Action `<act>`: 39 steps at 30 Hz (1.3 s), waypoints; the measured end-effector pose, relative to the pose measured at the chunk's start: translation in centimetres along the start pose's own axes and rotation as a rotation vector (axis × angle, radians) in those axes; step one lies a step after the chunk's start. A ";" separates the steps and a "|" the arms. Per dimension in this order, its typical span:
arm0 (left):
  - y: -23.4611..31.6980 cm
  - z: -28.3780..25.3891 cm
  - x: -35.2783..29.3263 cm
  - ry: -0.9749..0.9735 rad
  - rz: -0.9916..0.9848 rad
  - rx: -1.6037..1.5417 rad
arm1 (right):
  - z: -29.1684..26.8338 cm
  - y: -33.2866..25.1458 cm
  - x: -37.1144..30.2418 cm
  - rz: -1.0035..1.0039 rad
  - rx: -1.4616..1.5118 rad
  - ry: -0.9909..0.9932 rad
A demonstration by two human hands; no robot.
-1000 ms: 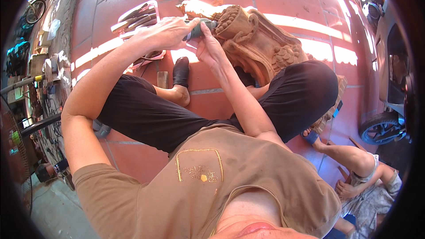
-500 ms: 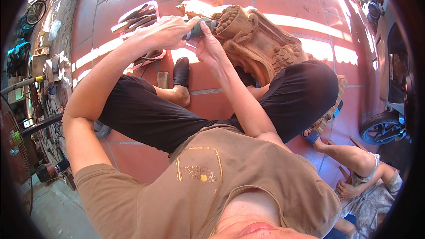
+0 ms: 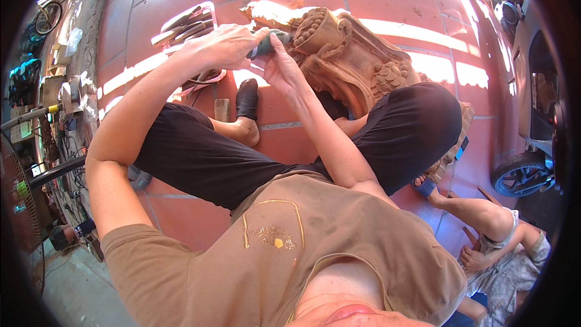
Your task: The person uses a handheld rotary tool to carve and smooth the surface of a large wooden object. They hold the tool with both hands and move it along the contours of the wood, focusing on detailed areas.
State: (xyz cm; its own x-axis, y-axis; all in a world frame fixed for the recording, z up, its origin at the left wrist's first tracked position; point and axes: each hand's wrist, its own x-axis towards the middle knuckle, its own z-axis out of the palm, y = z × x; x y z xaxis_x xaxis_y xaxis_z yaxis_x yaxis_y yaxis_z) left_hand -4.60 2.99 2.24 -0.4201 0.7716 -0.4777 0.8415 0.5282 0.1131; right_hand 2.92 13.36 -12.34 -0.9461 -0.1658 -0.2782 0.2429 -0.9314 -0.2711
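Note:
My left hand (image 3: pixel 225 47) is closed around the rear of a dark green handheld power tool (image 3: pixel 264 47), whose exact kind I cannot make out. My right hand (image 3: pixel 282 68) grips its front part from below, thumb lying along the body. The tool's tip points right, toward a carved brown wooden piece (image 3: pixel 330 33) with bead-like clusters and scrolls. Whether the tip touches the wood is hidden. This carving lies on the floor beyond my knee, with its hollow curved side toward me.
A rack of chisel-like hand tools (image 3: pixel 181 27) stands left of my hands. A small wooden block (image 3: pixel 222 110) sits by my foot. On the right are a parked motorbike (image 3: pixel 523 172) and another seated person (image 3: pixel 493 236). A fan (image 3: pixel 18 206) and clutter line the left side.
Both hands and the power tool have shifted slightly left and toward me. The carving stays where it was.

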 end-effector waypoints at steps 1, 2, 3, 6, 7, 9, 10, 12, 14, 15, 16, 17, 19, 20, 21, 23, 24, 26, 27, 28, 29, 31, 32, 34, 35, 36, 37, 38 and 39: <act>-0.3 0.1 0.1 -0.021 0.004 0.008 | 0.0 0.2 -0.1 0.008 0.002 0.009; -0.4 0.1 0.1 -0.043 0.008 0.016 | 0.0 0.5 -0.1 0.017 0.003 0.018; -0.4 0.2 0.1 -0.024 0.002 0.016 | 0.0 0.6 -0.2 0.025 0.005 0.026; 0.0 -0.2 -0.7 0.030 -0.022 0.023 | 0.9 0.0 -0.2 -0.028 -0.036 0.002; 0.2 -0.4 -0.8 0.055 -0.025 0.031 | 0.8 -0.3 -0.1 -0.033 -0.041 -0.012; 0.4 -0.9 -0.7 0.062 -0.022 0.024 | 0.7 -0.9 0.1 -0.043 -0.051 -0.042; 0.5 -1.2 -0.6 0.043 -0.019 0.008 | 0.6 -0.9 0.1 -0.043 -0.032 -0.032; 0.6 -1.5 -0.4 0.012 -0.014 -0.009 | 0.6 -0.9 0.1 -0.043 0.005 -0.012; 0.7 -1.5 -0.1 -0.014 -0.011 -0.013 | 0.6 -0.9 -0.1 -0.048 -0.002 -0.007; 0.8 -1.6 -0.1 -0.019 -0.013 -0.015 | 0.6 -0.9 -0.1 -0.051 -0.006 -0.004; 0.9 -1.8 -0.1 -0.025 -0.016 -0.017 | 0.7 -0.9 -0.2 -0.053 -0.010 -0.005; 0.9 -1.9 -0.1 -0.030 -0.019 -0.018 | 0.8 -1.0 -0.2 -0.055 -0.015 -0.005; 0.6 -1.4 0.2 -0.009 -0.004 -0.015 | 0.7 -1.0 -0.2 -0.049 -0.021 -0.009; 0.6 -1.3 0.3 0.002 0.004 -0.013 | 0.6 -1.0 -0.1 -0.042 -0.023 -0.011; 0.5 -1.3 0.3 0.002 -0.005 -0.013 | 0.5 -1.1 0.0 -0.034 -0.024 -0.013; 1.0 -1.7 0.1 0.001 -0.020 -0.012 | 0.3 -1.2 0.2 -0.052 -0.030 -0.022; 0.9 -1.6 0.2 0.006 -0.010 -0.012 | 0.2 -1.3 0.2 -0.062 -0.032 -0.027; 0.7 -1.5 0.2 0.017 0.003 -0.011 | 0.7 -1.3 0.1 -0.060 -0.025 -0.021; 0.7 -1.6 0.1 0.004 0.005 -0.017 | 0.8 -1.3 0.0 -0.059 -0.022 -0.018; 0.9 -1.8 0.1 -0.007 0.009 -0.023 | 0.9 -1.3 -0.1 -0.056 -0.011 -0.020; 1.1 -2.0 0.1 -0.019 0.014 -0.029 | 0.9 -1.4 -0.2 -0.053 0.000 -0.023; 1.3 -2.2 0.1 -0.017 0.008 -0.015 | 0.7 -1.5 -0.2 -0.046 0.010 -0.026; 1.4 -2.2 0.1 -0.017 0.005 -0.008 | 0.6 -1.5 0.0 -0.043 0.009 -0.027; 1.6 -2.1 0.1 -0.008 -0.003 -0.014 | 0.4 -1.6 0.1 -0.045 0.004 -0.013; 1.7 -2.0 0.1 -0.004 -0.008 -0.017 | 0.4 -1.6 0.1 -0.050 0.000 0.001; 1.5 -1.7 0.2 0.005 0.001 -0.014 | 0.5 -1.6 0.1 -0.055 -0.004 0.015; 1.5 -1.4 0.3 0.014 0.010 -0.010 | 0.5 -1.5 0.0 -0.063 -0.001 0.013; 1.5 -1.2 0.3 0.023 0.019 -0.006 | 0.6 -1.5 0.0 -0.071 0.002 0.011; 1.5 -1.2 0.3 0.010 0.004 -0.015 | 0.6 -1.4 -0.1 -0.079 0.005 0.009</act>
State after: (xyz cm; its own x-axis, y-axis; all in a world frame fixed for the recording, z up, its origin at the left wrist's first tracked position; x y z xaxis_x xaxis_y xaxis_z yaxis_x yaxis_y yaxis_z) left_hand -3.84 4.41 3.29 -0.4197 0.7772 -0.4688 0.8382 0.5300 0.1282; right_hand 2.52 14.48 -11.34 -0.9604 -0.0890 -0.2641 0.1665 -0.9431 -0.2878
